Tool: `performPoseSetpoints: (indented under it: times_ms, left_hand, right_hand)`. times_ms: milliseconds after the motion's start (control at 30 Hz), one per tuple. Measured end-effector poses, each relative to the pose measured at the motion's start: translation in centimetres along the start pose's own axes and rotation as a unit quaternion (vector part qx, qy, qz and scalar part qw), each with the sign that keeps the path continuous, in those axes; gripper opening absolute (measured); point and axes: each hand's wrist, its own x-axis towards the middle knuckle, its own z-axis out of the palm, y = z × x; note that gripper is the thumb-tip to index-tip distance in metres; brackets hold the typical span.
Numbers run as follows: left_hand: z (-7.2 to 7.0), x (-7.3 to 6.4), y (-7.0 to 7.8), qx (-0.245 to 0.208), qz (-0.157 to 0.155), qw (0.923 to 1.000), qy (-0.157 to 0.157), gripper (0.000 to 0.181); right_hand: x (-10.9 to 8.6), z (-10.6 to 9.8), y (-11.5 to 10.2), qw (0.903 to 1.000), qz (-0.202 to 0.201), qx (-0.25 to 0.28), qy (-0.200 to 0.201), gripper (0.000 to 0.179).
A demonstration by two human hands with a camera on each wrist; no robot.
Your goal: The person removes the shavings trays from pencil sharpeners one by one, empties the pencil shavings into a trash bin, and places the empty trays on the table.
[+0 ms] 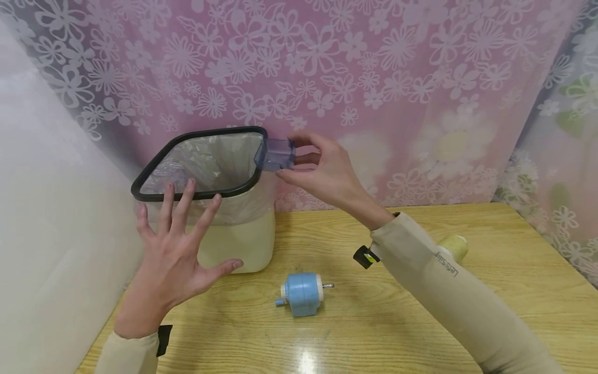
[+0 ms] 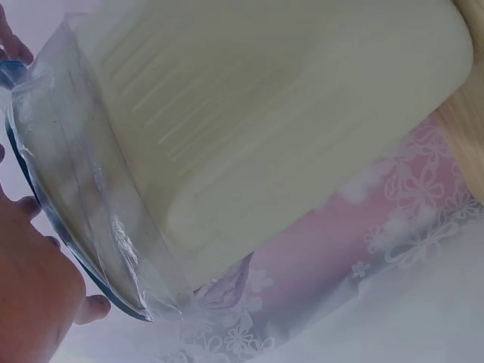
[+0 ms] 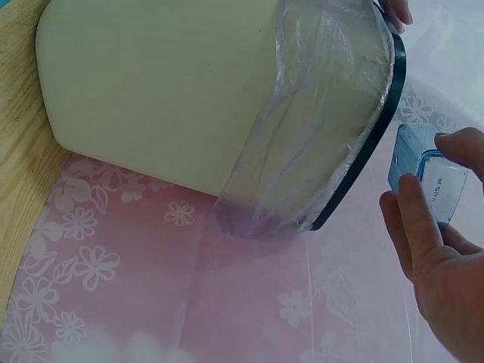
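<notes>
My right hand (image 1: pixel 329 166) pinches a small translucent blue plastic box (image 1: pixel 279 154) between thumb and fingers, at the right rim of a pale yellow trash bin (image 1: pixel 254 244). In the right wrist view the clear box (image 3: pixel 412 155) is beside the bin's dark rim, tilted, with printed letters on its side. A clear plastic bag (image 1: pixel 233 156) lines the bin and folds over its outside. My left hand (image 1: pixel 177 254) spreads its fingers at the bin's front rim; whether they touch it I cannot tell. A blue crank pencil sharpener (image 1: pixel 303 294) lies on the table in front of the bin.
The bin stands at the back left of the wooden table (image 1: pixel 374 332), close to a pink flowered curtain (image 1: pixel 317 67) and a white surface (image 1: pixel 56 208) on the left. A yellowish rounded object (image 1: pixel 457 246) is partly hidden behind my right forearm.
</notes>
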Motion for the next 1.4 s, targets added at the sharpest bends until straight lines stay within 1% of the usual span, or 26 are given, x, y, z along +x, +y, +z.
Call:
performPoseSetpoints:
  times_ms: [267, 433, 600, 733, 833, 967, 1067, 1233, 1400]
  left_hand:
    - [0.0, -0.3, 0.4, 0.003, -0.004, 0.9998, -0.017, 0.096]
    - [0.1, -0.4, 0.7, -0.001, 0.001, 0.9999, -0.012, 0.094]
    - [-0.1, -0.7, 1.1, -0.005, 0.002, 0.9995, -0.031, 0.092]
    - [-0.2, -0.9, 1.3, -0.008, 0.001, 0.9991, -0.042, 0.091]
    - [-0.3, -1.2, 1.5, -0.005, 0.0, 0.9982, -0.06, 0.092]
    - [-0.3, -1.4, 1.8, -0.011, 0.002, 0.9979, -0.064, 0.09]
    - [-0.2, -1.6, 2.1, -0.016, 0.005, 0.9981, -0.06, 0.088]
    - [0.1, -1.9, 2.5, -0.019, 0.013, 0.997, -0.074, 0.087]
    - [0.4, -2.3, 2.9, -0.021, 0.023, 0.9956, -0.088, 0.087]
  right_hand:
    - [-1.2, -0.7, 0.6, 1.0, -0.003, 0.007, -0.001, 0.059]
    - [-1.8, -1.0, 0.8, 1.0, 0.001, 0.006, -0.004, 0.058]
    - [-2.5, -1.4, 1.2, 0.9999, 0.004, 0.009, -0.007, 0.059]
    - [-3.1, -1.8, 1.6, 1.0, 0.008, -0.001, -0.006, 0.062]
    - [-3.5, -2.1, 1.9, 0.9998, 0.017, -0.005, -0.004, 0.063]
    - [-4.0, -2.5, 2.3, 0.9994, 0.035, 0.0, -0.006, 0.065]
    - [-4.5, -2.8, 2.6, 0.9991, 0.043, -0.002, -0.007, 0.065]
    - [-5.2, -3.3, 3.2, 0.9987, 0.047, -0.011, -0.015, 0.064]
    - [-5.8, -3.7, 3.8, 0.9976, 0.066, -0.015, -0.017, 0.063]
